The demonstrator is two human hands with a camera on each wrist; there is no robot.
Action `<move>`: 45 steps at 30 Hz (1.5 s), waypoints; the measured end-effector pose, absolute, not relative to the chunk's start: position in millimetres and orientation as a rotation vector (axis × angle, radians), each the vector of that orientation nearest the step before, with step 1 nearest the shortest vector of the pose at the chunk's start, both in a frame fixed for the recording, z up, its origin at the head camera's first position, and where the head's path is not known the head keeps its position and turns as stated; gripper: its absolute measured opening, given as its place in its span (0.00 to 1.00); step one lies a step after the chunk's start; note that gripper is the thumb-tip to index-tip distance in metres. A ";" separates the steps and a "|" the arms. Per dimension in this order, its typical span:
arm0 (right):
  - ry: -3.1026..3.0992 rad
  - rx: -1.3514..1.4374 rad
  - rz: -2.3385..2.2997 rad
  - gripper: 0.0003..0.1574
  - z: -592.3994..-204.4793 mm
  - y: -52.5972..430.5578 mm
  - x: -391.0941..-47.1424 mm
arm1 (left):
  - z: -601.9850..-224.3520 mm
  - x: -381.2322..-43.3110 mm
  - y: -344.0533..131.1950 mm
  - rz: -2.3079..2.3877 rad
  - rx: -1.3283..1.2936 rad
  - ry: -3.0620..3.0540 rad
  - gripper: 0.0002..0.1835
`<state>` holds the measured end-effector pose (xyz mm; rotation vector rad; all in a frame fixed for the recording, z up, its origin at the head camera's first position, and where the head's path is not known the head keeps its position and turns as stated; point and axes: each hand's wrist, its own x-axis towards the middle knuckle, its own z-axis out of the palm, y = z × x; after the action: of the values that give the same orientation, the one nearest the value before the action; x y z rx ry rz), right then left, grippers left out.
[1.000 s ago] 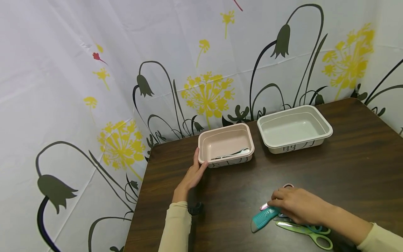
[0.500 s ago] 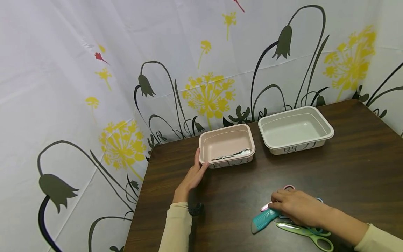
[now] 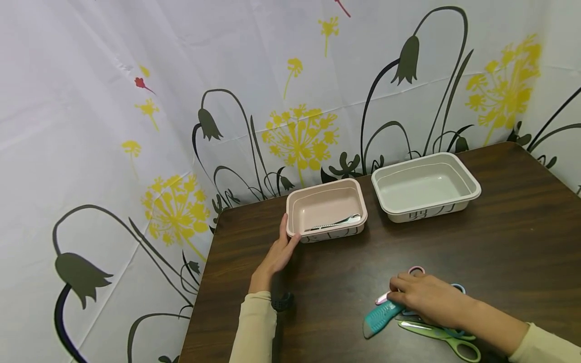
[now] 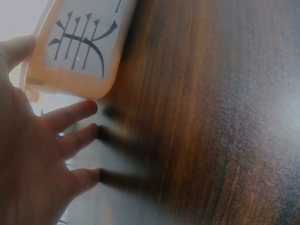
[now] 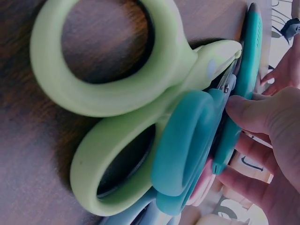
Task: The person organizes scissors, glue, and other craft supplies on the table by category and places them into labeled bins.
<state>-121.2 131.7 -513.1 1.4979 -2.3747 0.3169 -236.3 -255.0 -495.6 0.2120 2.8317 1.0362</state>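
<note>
My left hand (image 3: 275,257) rests with straight, spread fingers against the near left corner of a pink bin (image 3: 324,206). In the left wrist view the thumb touches the bin's rim. Over a small pile of scissors, my right hand (image 3: 428,300) pinches a teal utility knife (image 3: 380,318) between thumb and fingers; no blade shows. Green scissors (image 3: 454,339) lie just below that hand. The right wrist view shows teal scissor handles (image 5: 176,145) against the green ones, with blue handles (image 5: 126,213) and a pink piece (image 5: 202,183) partly hidden beneath.
In the pink bin lies a slim silvery utensil (image 3: 336,223), its kind unclear. A pale grey-white bin (image 3: 428,209) stands to its right near the back edge. Behind the brown table (image 3: 336,282) hangs a flower-printed curtain (image 3: 254,50).
A blue loop beside my right wrist has come into view as that hand and the utility knife shifted slightly. The left hand and both bins have stayed in place.
</note>
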 end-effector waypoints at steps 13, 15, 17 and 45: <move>-2.360 1.501 0.291 0.27 -510.3 131.2 -123.1 | -496.1 -237.1 -254.8 1.042 0.249 2.844 0.41; -2.374 1.507 0.286 0.31 -506.0 130.8 -124.3 | -496.0 -237.0 -254.9 1.043 0.247 2.842 0.41; -2.395 1.509 0.273 0.32 -501.0 130.1 -126.2 | -495.9 -236.7 -254.8 1.047 0.246 2.839 0.41; -2.465 1.148 0.223 0.42 -454.0 107.6 -192.8 | -495.8 -236.3 -254.5 1.057 0.228 2.827 0.41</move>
<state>-192.8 107.6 -454.0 1.1478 -2.4645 0.2228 -236.3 -254.5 -495.8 0.2284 2.8266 1.0575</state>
